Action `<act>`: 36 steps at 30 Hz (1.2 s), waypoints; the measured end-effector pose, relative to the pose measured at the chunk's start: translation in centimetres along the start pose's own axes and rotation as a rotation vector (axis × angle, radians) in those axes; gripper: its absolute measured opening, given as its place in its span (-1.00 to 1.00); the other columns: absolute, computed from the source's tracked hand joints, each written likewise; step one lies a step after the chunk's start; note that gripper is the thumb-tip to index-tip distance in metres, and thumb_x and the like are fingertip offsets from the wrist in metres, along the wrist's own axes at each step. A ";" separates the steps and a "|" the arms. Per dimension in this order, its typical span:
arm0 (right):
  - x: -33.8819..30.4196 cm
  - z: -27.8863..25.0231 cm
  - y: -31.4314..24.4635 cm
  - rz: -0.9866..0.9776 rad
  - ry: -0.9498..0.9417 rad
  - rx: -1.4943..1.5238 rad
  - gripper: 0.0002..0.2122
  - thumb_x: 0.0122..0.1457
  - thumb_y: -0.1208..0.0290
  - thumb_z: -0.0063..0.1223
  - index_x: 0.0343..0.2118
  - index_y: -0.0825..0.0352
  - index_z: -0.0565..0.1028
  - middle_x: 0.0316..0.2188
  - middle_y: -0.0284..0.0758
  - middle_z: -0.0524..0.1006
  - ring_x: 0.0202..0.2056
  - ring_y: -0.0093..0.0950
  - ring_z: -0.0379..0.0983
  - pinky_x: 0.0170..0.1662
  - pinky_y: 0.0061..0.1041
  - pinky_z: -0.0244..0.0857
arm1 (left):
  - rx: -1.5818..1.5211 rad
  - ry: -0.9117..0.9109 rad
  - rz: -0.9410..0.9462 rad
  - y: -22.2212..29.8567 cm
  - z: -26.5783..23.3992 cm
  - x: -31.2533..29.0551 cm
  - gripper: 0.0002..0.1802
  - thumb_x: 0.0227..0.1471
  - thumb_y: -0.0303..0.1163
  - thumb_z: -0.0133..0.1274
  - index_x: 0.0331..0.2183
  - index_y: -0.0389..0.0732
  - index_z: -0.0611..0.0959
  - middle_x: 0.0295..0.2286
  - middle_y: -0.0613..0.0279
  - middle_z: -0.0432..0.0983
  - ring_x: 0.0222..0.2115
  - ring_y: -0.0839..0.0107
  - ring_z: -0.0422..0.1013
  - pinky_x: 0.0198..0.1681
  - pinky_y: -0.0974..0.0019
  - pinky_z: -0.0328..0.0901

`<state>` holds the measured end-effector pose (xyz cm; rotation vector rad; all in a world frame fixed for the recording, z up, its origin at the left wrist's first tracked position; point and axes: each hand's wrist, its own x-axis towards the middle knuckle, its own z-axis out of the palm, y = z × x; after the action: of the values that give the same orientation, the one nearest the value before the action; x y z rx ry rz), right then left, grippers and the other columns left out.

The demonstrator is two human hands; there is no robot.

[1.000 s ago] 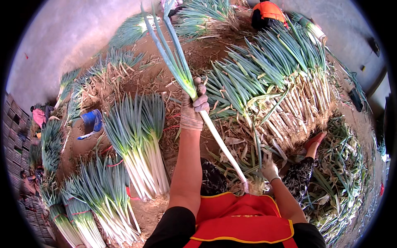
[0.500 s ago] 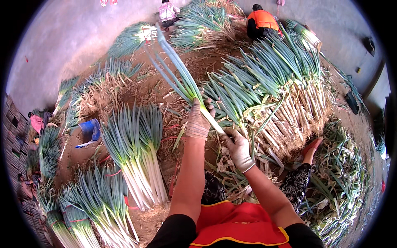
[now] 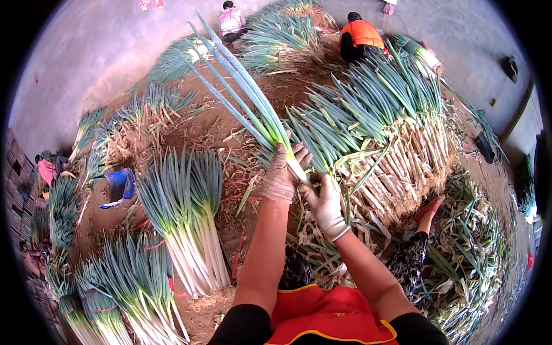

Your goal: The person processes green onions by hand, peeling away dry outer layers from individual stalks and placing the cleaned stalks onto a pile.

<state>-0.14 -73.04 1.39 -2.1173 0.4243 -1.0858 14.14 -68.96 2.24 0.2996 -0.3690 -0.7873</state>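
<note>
A long green onion (image 3: 271, 122) slants up and to the left in front of me, its blue-green leaves fanned at the top. My left hand (image 3: 279, 175), in a soiled thin glove, is closed around the stem where green turns to white. Just below and to the right, my right hand (image 3: 325, 202), in a pale glove, pinches the white lower stem. The stem's bottom end is hidden by that hand. Untrimmed green onions (image 3: 397, 164) with brown, rooty bases lie in a big heap right of my hands.
Clean white-stemmed green onions stand in a pile (image 3: 192, 230) at left, beside another pile (image 3: 135, 276) and tied bundles (image 3: 106, 313). Peeled leaf waste (image 3: 460, 270) covers the right floor. A blue bucket (image 3: 121, 185) lies farther left. Co-workers (image 3: 363, 35) crouch at the back.
My right hand has slid up the stem, nearer my left hand. The green onion's leaves reach higher and have spread apart. My left hand still grips the stem.
</note>
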 end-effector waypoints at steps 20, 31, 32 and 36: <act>2.1 -1.1 1.5 0.714 0.049 1.161 -0.95 0.16 0.57 0.05 -0.35 0.32 0.41 -0.35 -0.27 0.55 -0.34 -0.50 0.47 -0.21 -0.51 0.39 | -0.003 -0.014 -0.034 -0.1 1.0 -0.3 -0.04 -0.22 -0.02 0.33 0.16 -0.05 0.23 -0.42 0.23 0.54 -0.07 0.16 0.41 0.02 0.07 0.37; -12.5 -12.3 10.5 0.364 -0.546 -0.309 -0.85 0.17 0.37 0.03 -0.30 0.33 0.43 -0.50 -0.17 0.54 -0.45 -0.29 0.52 -0.36 -0.36 0.41 | 0.037 0.059 0.115 4.5 -2.4 -0.8 -0.38 -0.17 -0.13 0.30 -0.02 0.01 0.50 -0.48 0.37 0.44 -0.36 0.44 0.37 -0.05 0.20 0.40; -14.9 -13.3 11.7 0.455 -0.670 -0.473 -0.84 0.15 0.37 0.03 -0.29 0.34 0.45 -0.47 -0.14 0.55 -0.42 -0.23 0.53 -0.33 -0.33 0.41 | 0.029 0.091 0.132 4.5 -2.4 -1.2 -0.38 -0.17 -0.13 0.30 -0.02 0.01 0.50 -0.49 0.37 0.43 -0.38 0.45 0.36 -0.08 0.23 0.40; -23.8 -17.8 21.2 0.472 -0.939 -0.731 -0.70 0.09 0.32 -0.03 -0.10 0.22 0.48 -0.37 -0.09 0.55 -0.31 -0.17 0.52 -0.24 -0.22 0.40 | -0.025 -0.021 0.119 4.1 -3.0 0.1 -0.39 -0.12 -0.13 0.28 0.01 0.02 0.48 -0.49 0.40 0.36 -0.43 0.48 0.29 -0.26 0.36 0.37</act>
<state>-28.02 -82.17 -20.40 -2.6307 0.8532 0.4427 18.12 -65.94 1.18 0.2443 -0.3931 -0.6785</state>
